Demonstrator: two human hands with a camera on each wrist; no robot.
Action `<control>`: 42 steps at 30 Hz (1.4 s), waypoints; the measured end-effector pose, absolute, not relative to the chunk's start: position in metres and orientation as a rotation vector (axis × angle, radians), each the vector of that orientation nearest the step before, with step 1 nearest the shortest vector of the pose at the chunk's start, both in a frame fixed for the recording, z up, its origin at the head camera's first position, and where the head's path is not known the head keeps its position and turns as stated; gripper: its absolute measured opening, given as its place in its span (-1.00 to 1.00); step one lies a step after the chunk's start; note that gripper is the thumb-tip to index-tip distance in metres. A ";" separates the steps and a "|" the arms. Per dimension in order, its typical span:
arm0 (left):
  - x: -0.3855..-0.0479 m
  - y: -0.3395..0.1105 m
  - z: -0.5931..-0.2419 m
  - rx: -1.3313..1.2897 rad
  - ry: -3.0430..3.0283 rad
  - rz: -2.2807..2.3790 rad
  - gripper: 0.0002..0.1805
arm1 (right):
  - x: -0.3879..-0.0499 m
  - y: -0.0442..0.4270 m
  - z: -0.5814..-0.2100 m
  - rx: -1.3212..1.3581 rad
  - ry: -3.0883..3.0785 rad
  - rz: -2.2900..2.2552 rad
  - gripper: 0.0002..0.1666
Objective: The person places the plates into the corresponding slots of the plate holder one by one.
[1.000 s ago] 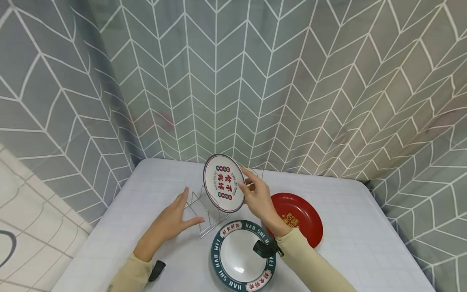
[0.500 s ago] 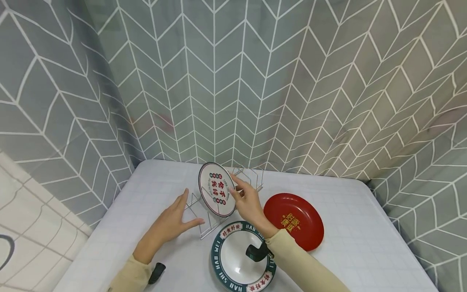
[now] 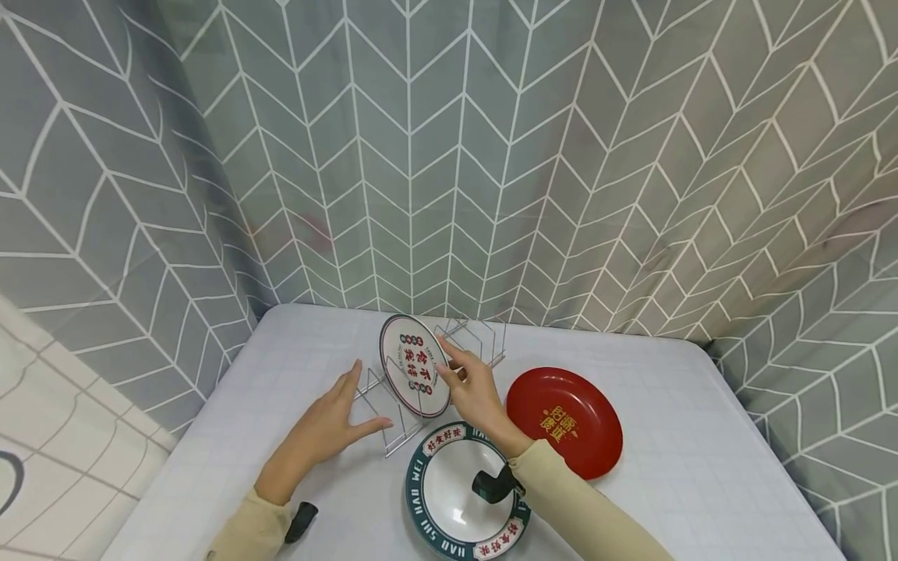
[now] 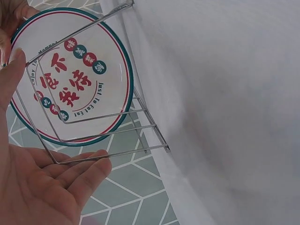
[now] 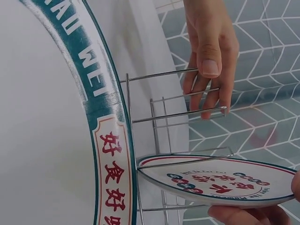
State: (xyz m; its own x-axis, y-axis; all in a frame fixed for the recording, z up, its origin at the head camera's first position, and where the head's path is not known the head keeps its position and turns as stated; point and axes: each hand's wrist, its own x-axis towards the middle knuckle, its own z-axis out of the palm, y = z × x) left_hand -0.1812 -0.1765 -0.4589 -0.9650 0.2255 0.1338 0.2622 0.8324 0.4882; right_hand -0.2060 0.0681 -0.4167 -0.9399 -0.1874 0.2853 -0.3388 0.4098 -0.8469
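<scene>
A round white plate [image 3: 410,370] with a green rim, red line and red lettering stands tilted in the wire dish rack [image 5: 130,103], between its upright wires. My right hand [image 3: 480,393] pinches the plate's right edge, thumb on the lettered face and fingers behind. Spread around the rack's left end is my left hand [image 3: 324,432], thumb apart from the fairly straight fingers. In the left wrist view, the fingers of the left hand [image 4: 61,180] lie against an outer wire.
In front of the rack lies a larger white dish [image 3: 419,499] with a green lettered rim, partly under my right forearm. A red oval plate [image 3: 589,421] with gold characters is on the right. The white-covered table [image 3: 701,467] backs onto a grey patterned curtain [image 3: 435,156].
My right hand has moved left and slightly down, bringing the plate lower between the rack wires. In the last half second it has shifted only slightly. The left hand has stayed in place.
</scene>
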 end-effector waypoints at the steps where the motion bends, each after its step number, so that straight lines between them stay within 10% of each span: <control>1: -0.183 -0.176 -0.458 -0.399 -2.935 -0.800 0.25 | -0.207 0.069 -0.416 0.473 -2.510 1.563 -0.43; 14: -0.180 -0.178 -0.461 -0.392 -2.904 -0.763 0.24 | -0.193 0.100 -0.414 0.432 -2.459 1.754 -0.27; 26: -0.181 -0.179 -0.465 -0.425 -2.861 -0.807 0.22 | -0.104 0.185 -0.442 -0.269 -2.624 1.856 -0.43; 42: -0.182 -0.178 -0.462 -0.389 -2.919 -0.797 0.23 | -0.083 0.191 -0.485 -0.199 -3.008 1.817 0.06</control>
